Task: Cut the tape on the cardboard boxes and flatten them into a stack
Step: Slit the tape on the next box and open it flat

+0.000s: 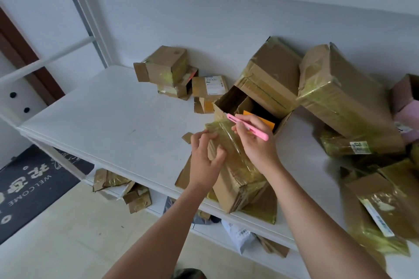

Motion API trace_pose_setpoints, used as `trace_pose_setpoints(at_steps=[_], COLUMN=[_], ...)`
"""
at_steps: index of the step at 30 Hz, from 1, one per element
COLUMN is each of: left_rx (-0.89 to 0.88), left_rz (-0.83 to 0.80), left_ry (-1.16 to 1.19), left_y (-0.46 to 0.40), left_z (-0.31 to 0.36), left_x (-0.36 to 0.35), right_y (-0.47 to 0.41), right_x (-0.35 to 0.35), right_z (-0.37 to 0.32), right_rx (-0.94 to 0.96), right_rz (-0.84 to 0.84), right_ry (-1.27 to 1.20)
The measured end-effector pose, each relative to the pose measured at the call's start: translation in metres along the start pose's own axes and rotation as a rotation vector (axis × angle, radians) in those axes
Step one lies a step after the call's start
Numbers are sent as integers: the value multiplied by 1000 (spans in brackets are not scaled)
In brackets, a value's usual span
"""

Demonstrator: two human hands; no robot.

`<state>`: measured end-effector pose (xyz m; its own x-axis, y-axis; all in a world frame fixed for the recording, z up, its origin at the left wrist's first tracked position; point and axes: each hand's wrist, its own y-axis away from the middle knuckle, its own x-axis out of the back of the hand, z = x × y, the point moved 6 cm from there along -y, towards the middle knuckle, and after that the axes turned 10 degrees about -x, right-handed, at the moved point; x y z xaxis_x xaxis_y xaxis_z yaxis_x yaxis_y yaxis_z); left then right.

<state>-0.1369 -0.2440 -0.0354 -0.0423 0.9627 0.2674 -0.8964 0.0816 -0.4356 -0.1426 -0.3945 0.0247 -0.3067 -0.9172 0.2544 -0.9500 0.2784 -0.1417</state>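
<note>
A long cardboard box [235, 179] wrapped in yellowish tape lies on the white table [113, 120], near its front edge. My left hand [205, 161] grips the box's left side, fingers curled over its top edge. My right hand [256, 140] holds a pink utility knife [247, 127] like a pen, its tip at the taped far end of the box. Flattened cardboard pieces [260, 208] lie under the box.
An open box [247, 106] stands just behind the held one. Large taped boxes [340, 97] are piled at the right, small ones [167, 70] at the back. More flattened boxes [381, 210] lie at the right front. Cardboard scraps [122, 190] sit on a lower shelf.
</note>
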Motion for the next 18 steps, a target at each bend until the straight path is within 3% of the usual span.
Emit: trace_pose_setpoints(at_steps=[12,18], left_rx=[11,-64], left_rz=[9,-16], left_ry=[-24,-117], left_y=[3,-2], left_z=[-4,2], left_x=[-2,-1], right_y=[-1,-4], right_x=[-8,-12], right_z=[8,8], right_rx=[95,126], right_rz=[-27,-63], right_ry=[159,218])
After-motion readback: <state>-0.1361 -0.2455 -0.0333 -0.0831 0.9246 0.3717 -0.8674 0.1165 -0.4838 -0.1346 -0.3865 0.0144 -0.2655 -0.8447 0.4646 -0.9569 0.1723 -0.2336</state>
